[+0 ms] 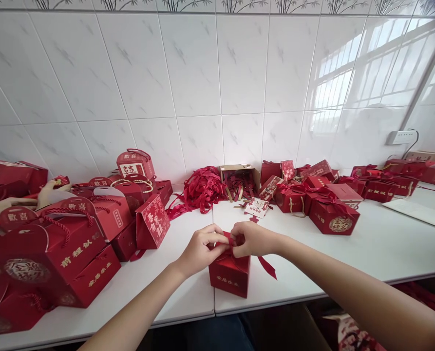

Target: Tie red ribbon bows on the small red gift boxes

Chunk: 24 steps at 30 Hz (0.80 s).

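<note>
A small red gift box [229, 279] with gold characters stands upright near the table's front edge, over the seam. On top of it, my left hand [204, 246] pinches the red ribbon from the left side. My right hand [252, 239] is closed on the same ribbon [267, 268] from the right, its fingers curled close to the left ones. One ribbon tail hangs out to the right of the box. The knot or loop between my fingers is mostly hidden.
Stacked red gift boxes [82, 248] crowd the left, where another person's hand [51, 192] shows. Behind lie a heap of red ribbons [204, 187] and an open carton [255, 173]. Ribbon-tied boxes [334, 214] stand at right, near a white board [418, 213].
</note>
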Available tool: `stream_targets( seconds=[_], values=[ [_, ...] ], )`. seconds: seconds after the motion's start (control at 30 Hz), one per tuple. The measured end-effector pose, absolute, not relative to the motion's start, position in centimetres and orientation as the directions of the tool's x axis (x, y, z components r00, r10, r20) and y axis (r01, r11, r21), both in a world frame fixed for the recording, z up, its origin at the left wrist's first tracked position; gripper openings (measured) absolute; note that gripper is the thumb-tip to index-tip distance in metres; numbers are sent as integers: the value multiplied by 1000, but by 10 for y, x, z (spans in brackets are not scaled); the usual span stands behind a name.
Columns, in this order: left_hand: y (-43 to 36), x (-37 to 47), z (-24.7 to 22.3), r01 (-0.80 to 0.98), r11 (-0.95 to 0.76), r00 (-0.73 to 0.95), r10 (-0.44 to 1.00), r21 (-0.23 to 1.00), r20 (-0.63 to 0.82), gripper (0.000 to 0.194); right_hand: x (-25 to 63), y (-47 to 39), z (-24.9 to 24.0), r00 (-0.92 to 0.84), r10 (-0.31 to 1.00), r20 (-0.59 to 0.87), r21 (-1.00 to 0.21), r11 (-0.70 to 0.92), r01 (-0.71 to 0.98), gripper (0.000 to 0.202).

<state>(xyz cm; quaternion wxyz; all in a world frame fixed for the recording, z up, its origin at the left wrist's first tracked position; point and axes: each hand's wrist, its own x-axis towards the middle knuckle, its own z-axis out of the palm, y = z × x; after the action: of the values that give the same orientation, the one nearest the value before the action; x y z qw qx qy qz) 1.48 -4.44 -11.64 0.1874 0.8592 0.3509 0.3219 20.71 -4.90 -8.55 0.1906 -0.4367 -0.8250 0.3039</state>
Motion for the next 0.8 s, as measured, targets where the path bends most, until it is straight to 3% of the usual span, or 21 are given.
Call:
stream_targets(
  seconds=[0.23,0.37,0.5,0.67,0.8],
  values=[
    [-43,-9,-109,610,-556,440,830,565,341,15,226,-55,-89,-454,879,147,-538,456,709,22],
    [-55,-15,-94,586,-587,545,796,559,265,13,230,-52,-94,-430,875,220,-477,481,735,18],
    [-58,-5,-89,471,-556,618,762,685,194,19,224,-53,-101,-366,878,309,-432,473,768,11],
    [-42,7,-96,338,-359,578,809,870,109,35,225,-59,-103,-374,856,358,-315,488,814,20],
    [-31,12,-106,260,-293,554,826,920,106,38,227,-62,-101,-395,854,339,-281,493,823,21]
  ],
)
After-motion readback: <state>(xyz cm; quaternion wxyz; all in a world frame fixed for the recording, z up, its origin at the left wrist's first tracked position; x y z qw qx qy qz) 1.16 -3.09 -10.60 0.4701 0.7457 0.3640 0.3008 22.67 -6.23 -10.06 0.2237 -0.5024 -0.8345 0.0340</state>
